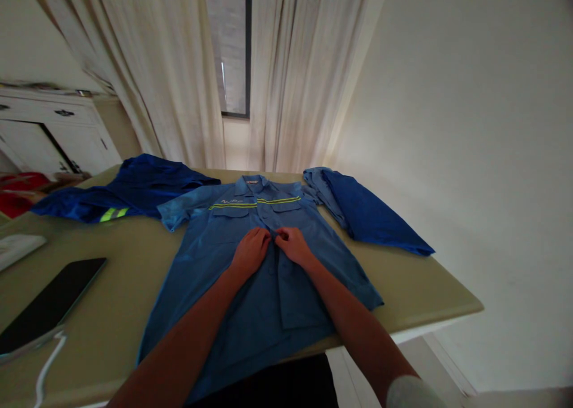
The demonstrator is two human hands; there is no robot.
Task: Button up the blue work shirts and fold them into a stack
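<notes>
Black cloth (277, 384) covers the person's lap at the near edge of the table, and a pale grey sleeve (412, 391) shows on the right arm. From where I stand, a thin white cable (42, 375) meets the side of a flat black device with rounded corners (54, 300), over on the left of the padded, olive-tan tabletop (129, 277).

A short-sleeved, grey-blue cloth work shirt (206, 259) lies face up in front of the person, collar away, its lower hem reaching the near edge. The left hand (253, 252) and the right hand (293, 245) meet over its button front, just below the chest pockets; the fingers of each are drawn together, pinching the front edges. The lower front flap hangs a little apart.

Beyond, yellow-striped bands cross the shirt's chest. A crumpled dark blue garment with a reflective strip (143, 181) lies to the left, and a folded bright blue garment (367, 211) to the right. Long cream curtains (170, 74) flank a narrow dark-framed window (228, 44) behind.
</notes>
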